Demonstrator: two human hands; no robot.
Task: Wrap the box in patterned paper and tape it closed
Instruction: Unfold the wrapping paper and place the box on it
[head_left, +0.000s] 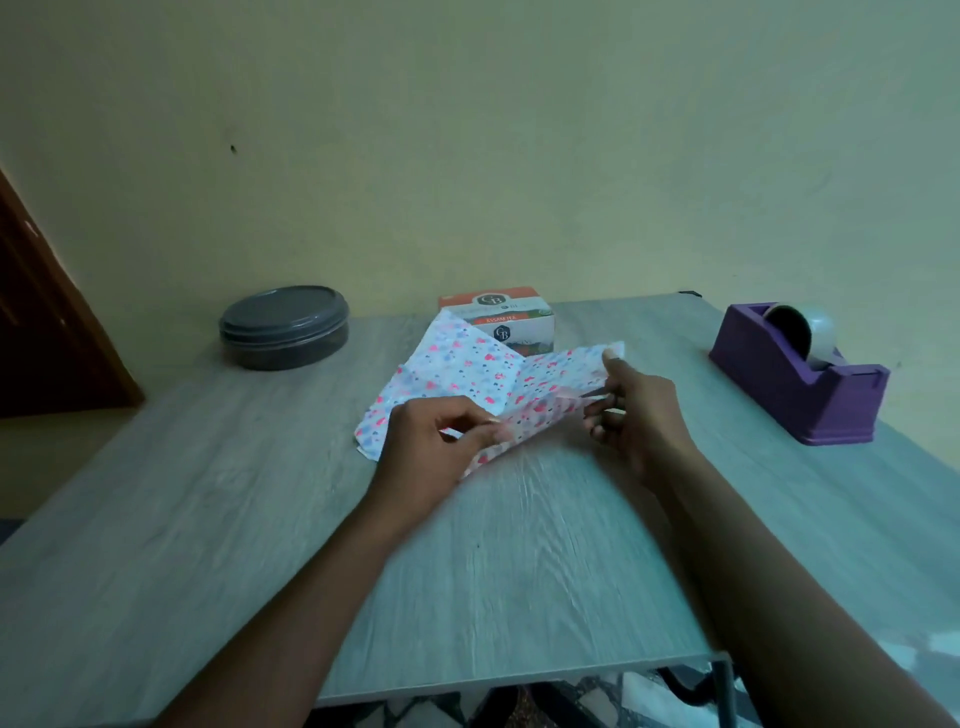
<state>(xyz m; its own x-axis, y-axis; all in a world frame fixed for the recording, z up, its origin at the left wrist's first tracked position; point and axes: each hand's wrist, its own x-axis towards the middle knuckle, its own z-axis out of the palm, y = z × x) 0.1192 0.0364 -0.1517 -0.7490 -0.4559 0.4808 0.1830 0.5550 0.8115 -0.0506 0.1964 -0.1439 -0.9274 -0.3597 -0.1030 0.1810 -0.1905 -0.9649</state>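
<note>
A folded sheet of white paper (467, 371) printed with pink and blue hearts lies in the middle of the grey wood-grain table (218, 519). My left hand (436, 441) pinches the paper's near fold and lifts it. My right hand (634, 410) pinches the right corner of the same sheet, thumb on top. Behind the paper stands a small tea box (511, 317), white with an orange top, its lower left part hidden by the sheet.
A purple tape dispenser (795, 379) with a roll of clear tape sits at the right of the table. A round dark grey lidded tin (284, 326) stands at the back left. The table's near edge (519, 675) runs below my forearms. A yellow wall rises behind.
</note>
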